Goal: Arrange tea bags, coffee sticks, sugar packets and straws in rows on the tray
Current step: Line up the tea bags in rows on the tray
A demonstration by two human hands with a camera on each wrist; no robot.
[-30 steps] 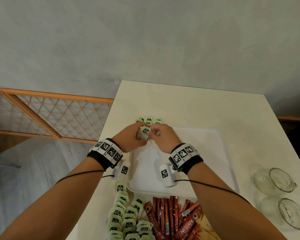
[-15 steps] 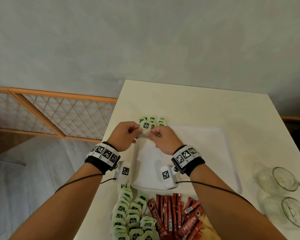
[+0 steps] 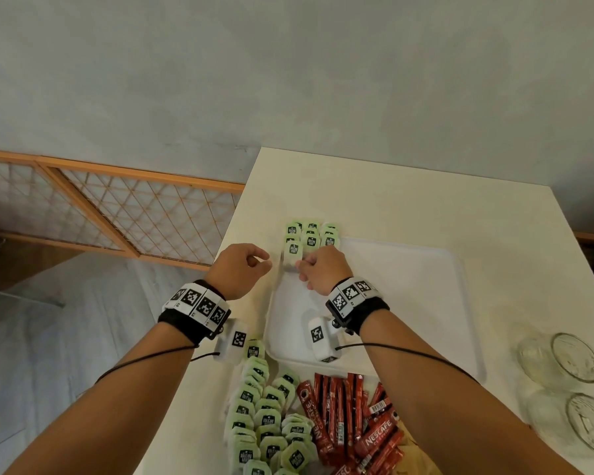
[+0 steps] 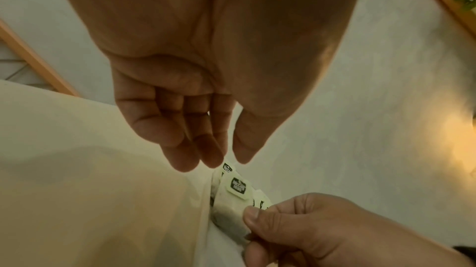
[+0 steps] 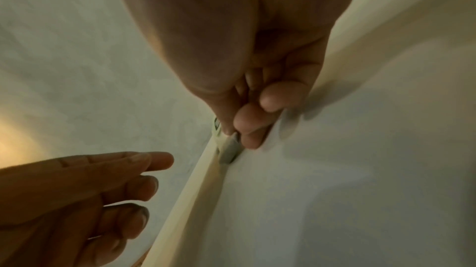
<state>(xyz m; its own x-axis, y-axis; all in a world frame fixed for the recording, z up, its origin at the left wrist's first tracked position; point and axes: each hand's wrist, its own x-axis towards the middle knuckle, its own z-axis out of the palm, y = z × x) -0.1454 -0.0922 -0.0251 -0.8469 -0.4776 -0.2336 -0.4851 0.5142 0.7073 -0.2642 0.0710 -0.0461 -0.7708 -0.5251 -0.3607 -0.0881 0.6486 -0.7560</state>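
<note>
A white tray (image 3: 391, 303) lies on the cream table. Several tea bags with green tags (image 3: 311, 232) sit in short rows at its far left corner. My right hand (image 3: 300, 267) pinches one more tea bag (image 3: 293, 251) by its near end, just in front of those rows, against the tray's left rim. The left wrist view shows that bag (image 4: 230, 206) held by the right hand's thumb and fingers (image 4: 257, 216). The right wrist view shows it (image 5: 228, 152) low at the tray wall (image 5: 206, 169). My left hand (image 3: 261, 264) hovers just left of the tray, fingers loosely curled, holding nothing.
A loose pile of tea bags (image 3: 264, 423) and red coffee sticks (image 3: 350, 413) lie on the table in front of the tray. Two glass jars (image 3: 570, 361) lie on their sides at the right. The table's left edge (image 3: 240, 214) runs close beside my left hand.
My left hand has let go of the tea bag and moved away to the left. My right hand has brought the bag down to the tray's far left corner.
</note>
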